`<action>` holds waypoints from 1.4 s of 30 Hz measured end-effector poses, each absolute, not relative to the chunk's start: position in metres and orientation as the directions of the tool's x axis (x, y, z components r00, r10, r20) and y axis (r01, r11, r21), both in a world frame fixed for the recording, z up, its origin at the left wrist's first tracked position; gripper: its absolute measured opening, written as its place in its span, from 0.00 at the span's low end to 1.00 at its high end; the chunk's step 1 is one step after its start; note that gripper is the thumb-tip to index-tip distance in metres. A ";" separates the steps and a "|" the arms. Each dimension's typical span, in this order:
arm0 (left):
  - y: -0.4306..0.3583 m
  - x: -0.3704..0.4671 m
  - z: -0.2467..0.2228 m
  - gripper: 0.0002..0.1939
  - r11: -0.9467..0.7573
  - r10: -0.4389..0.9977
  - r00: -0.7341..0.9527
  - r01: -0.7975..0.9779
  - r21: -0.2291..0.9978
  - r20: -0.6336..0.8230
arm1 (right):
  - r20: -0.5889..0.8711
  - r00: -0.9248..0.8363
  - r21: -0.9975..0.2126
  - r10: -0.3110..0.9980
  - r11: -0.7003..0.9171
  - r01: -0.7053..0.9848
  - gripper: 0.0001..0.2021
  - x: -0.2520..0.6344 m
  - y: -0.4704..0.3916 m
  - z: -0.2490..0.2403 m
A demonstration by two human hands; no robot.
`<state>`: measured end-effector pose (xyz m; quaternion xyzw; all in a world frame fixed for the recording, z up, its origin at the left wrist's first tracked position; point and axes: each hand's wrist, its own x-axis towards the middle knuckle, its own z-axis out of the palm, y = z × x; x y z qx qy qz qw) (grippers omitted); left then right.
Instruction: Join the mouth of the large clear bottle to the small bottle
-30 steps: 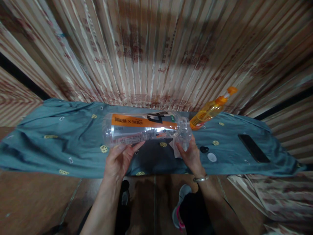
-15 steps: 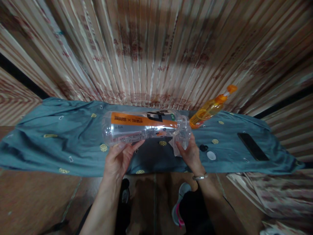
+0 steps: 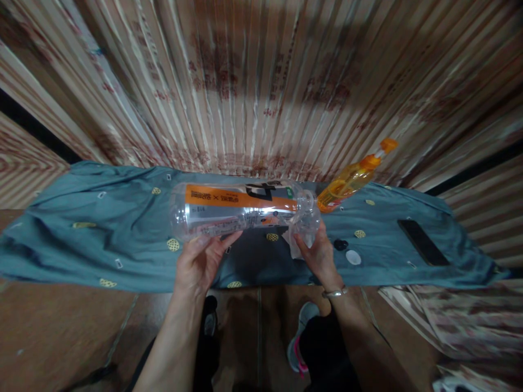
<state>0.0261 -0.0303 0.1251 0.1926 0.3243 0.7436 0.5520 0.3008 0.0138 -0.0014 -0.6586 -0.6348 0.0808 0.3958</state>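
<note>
A large clear plastic bottle (image 3: 241, 206) with an orange and silver label is held sideways above the cloth, its neck pointing right. My left hand (image 3: 201, 261) grips its lower side near the base, the fingers mostly hidden behind it. By the neck, my right hand (image 3: 317, 251) has its fingers closed on a clear plastic piece (image 3: 307, 222) shaped like a small cup or cut bottle top. This piece meets the bottle's neck; whether they are joined I cannot tell. Below it a pale tissue-like scrap (image 3: 293, 246) shows partly.
Behind my right hand stands a yellow pump bottle (image 3: 347, 182) with an orange top. On the patterned teal cloth (image 3: 134, 228) are a black cap-like item (image 3: 340, 245), a white disc (image 3: 353, 257) and a dark phone (image 3: 423, 242). A striped curtain (image 3: 261, 98) hangs along the back edge.
</note>
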 end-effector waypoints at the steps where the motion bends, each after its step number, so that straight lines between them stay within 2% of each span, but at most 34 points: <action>1: -0.030 0.026 0.125 0.22 -0.180 0.947 -0.315 -0.694 0.698 -0.068 | 0.395 0.179 -0.623 0.901 0.120 0.773 0.43 0.301 0.014 -0.001; 20: -0.030 0.028 0.128 0.19 -0.185 0.958 -0.284 -0.728 0.660 -0.045 | 0.373 0.188 -0.656 0.909 0.115 0.746 0.40 0.300 0.013 0.003; 42: -0.031 0.025 0.124 0.19 -0.175 0.959 -0.280 -0.701 0.691 -0.040 | 0.385 0.175 -0.638 0.906 0.124 0.760 0.39 0.300 0.014 0.004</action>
